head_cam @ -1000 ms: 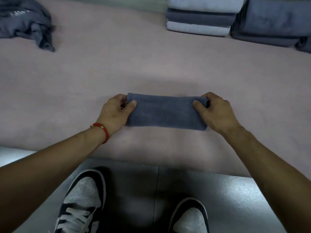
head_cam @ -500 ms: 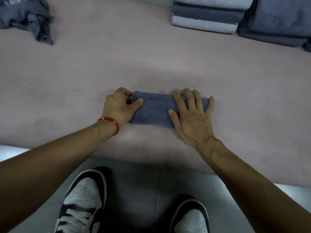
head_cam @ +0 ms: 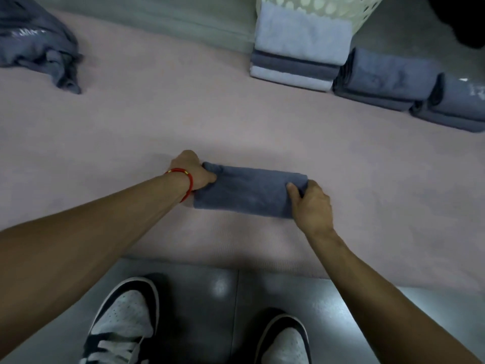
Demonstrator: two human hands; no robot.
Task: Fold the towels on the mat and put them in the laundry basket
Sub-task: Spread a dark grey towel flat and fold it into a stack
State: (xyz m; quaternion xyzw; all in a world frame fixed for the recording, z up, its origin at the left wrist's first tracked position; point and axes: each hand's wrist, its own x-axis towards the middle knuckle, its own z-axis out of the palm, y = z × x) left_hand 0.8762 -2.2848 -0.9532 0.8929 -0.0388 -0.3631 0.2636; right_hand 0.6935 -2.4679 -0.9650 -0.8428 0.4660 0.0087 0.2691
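Note:
A folded dark grey towel [head_cam: 248, 191] lies on the pink mat [head_cam: 157, 122] in front of me. My left hand [head_cam: 193, 169], with a red bracelet at the wrist, grips its left end, thumb on top. My right hand [head_cam: 312, 206] grips the right end, thumb on top and fingers curled under the edge. The cream perforated laundry basket [head_cam: 322, 6] stands at the top, beyond the mat.
A stack of folded white and grey towels [head_cam: 296, 61] sits against the basket. Two piles of folded grey towels [head_cam: 385, 77] lie to its right. Crumpled grey towels [head_cam: 36, 48] lie at the mat's far left. My shoes [head_cam: 123, 321] stand on the grey floor.
My right hand went from pressing flat on the towel to gripping its right end. The view tilted up, bringing the basket into sight.

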